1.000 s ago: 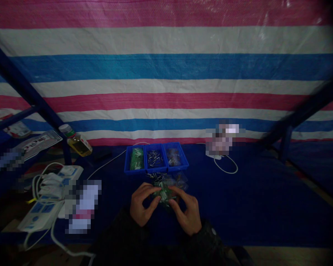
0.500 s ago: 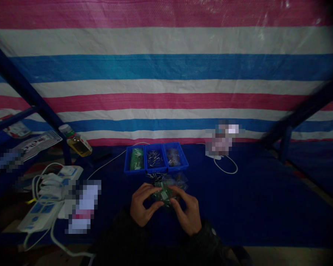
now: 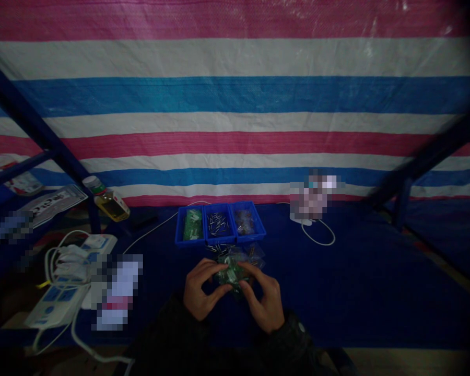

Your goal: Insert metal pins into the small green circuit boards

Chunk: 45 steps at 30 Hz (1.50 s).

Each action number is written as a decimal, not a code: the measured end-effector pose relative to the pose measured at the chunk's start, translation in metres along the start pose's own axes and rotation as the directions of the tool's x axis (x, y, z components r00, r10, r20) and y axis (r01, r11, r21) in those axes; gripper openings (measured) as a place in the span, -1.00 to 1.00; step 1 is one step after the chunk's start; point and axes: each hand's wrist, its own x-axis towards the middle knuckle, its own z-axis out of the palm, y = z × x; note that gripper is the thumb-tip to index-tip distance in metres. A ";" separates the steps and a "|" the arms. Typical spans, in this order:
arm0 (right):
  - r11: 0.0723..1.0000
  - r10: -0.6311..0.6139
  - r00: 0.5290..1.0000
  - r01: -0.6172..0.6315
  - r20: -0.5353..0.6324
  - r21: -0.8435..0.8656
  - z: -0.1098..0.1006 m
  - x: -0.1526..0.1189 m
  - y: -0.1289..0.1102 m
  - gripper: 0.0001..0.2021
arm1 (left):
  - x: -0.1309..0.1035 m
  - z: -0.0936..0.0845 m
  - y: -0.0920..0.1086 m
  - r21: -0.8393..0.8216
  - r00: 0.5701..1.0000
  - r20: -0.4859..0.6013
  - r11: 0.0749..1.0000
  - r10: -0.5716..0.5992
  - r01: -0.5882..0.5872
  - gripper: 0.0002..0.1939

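Observation:
Between my two hands is a small green packet (image 3: 232, 275) with a shiny clear film; what lies inside cannot be made out. My left hand (image 3: 202, 292) pinches its left side with thumb and fingers. On the other side my right hand (image 3: 265, 298) grips it in the same way. Just beyond the fingers lie loose dark pin-like pieces (image 3: 216, 248) and small clear bags (image 3: 255, 255). Behind them stands a blue three-part tray (image 3: 186, 243), holding green packets (image 3: 193, 224) on the left, slim metal pieces (image 3: 218, 224) in the middle and clear packets (image 3: 244, 222) on the right.
A white power strip (image 3: 55, 300) with plugs and cables lies at the left, beside a blurred-out item (image 3: 119, 295). A bottle of yellow liquid (image 3: 112, 203) leans near the blue frame post (image 3: 68, 162). Striped sheeting (image 3: 235, 94) hangs behind the blue table surface (image 3: 356, 292).
The green packet has shifted slightly between my fingers, its pale highlights lying differently. Both hands stay in nearly the same place.

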 end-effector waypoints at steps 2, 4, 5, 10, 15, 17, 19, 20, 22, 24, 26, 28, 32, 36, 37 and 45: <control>1.000 -0.003 1.000 0.003 0.002 0.001 0.000 0.000 0.001 -0.68 | 0.000 0.001 0.000 0.005 1.000 -0.005 1.000 -0.016 0.016 -0.67; 1.000 -0.008 1.000 0.008 0.023 0.016 -0.001 0.000 0.001 -0.68 | -0.001 0.002 0.000 0.001 0.999 -0.014 0.999 -0.038 0.038 -0.70; 1.000 -0.010 0.999 0.009 0.036 0.023 -0.001 0.001 0.001 -0.68 | -0.001 0.003 0.000 -0.004 0.998 -0.017 0.999 -0.053 0.053 -0.72; 0.999 0.007 0.999 -0.008 0.031 0.043 -0.001 0.004 0.001 -0.69 | -0.001 0.002 0.000 0.013 0.988 -0.062 0.989 -0.144 0.145 -0.80; 0.998 0.026 0.999 -0.024 -0.031 0.063 -0.001 0.005 0.003 -0.70 | 0.012 -0.007 -0.005 0.029 0.962 -0.189 0.978 -0.196 0.205 -0.76; 0.997 0.037 0.999 -0.034 -0.038 0.067 -0.001 0.005 0.003 -0.71 | 0.025 -0.016 -0.011 0.065 0.950 -0.240 0.973 -0.200 0.221 -0.73; 0.996 0.046 0.998 -0.043 -0.030 0.078 -0.001 0.004 0.004 -0.71 | 0.041 -0.027 -0.019 0.143 0.935 -0.298 0.960 -0.191 0.242 -0.70; 0.995 0.051 0.998 -0.049 -0.024 0.085 -0.001 0.004 0.004 -0.72 | 0.050 -0.034 -0.024 0.208 0.930 -0.314 0.942 -0.190 0.262 -0.69; 0.993 0.058 0.998 -0.057 -0.011 0.100 -0.001 0.003 0.005 -0.72 | 0.067 -0.047 -0.035 0.355 0.926 -0.326 0.884 -0.188 0.304 -0.69; 0.992 0.066 0.998 -0.066 0.000 0.108 -0.001 0.003 0.005 -0.73 | 0.082 -0.056 -0.044 0.458 0.936 -0.289 0.829 -0.203 0.321 -0.69; 0.992 0.069 0.998 -0.069 0.005 0.109 -0.001 0.004 0.004 -0.73 | 0.094 -0.062 -0.051 0.494 0.934 -0.280 0.801 -0.222 0.338 -0.67; 0.992 0.071 0.997 -0.072 0.011 0.105 -0.001 0.004 0.003 -0.74 | 0.105 -0.063 -0.056 0.536 0.937 -0.264 0.773 -0.228 0.339 -0.66; 0.991 0.078 0.996 -0.081 0.032 0.108 -0.001 0.005 0.003 -0.75 | 0.123 -0.060 -0.066 0.647 0.939 -0.201 0.682 -0.279 0.341 -0.64; 0.989 0.091 0.995 -0.096 0.048 0.110 -0.001 0.005 0.005 -0.75 | 0.130 -0.057 -0.075 0.697 0.922 -0.201 0.613 -0.331 0.372 -0.68; 0.989 0.093 0.994 -0.099 0.054 0.110 -0.001 0.005 0.005 -0.75 | 0.129 -0.056 -0.076 0.708 0.917 -0.207 0.595 -0.340 0.381 -0.69; 0.994 0.102 0.995 -0.102 0.007 0.043 0.000 0.006 0.007 -0.76 | 0.130 -0.051 -0.081 0.747 0.977 -0.098 0.635 -0.187 0.196 -0.68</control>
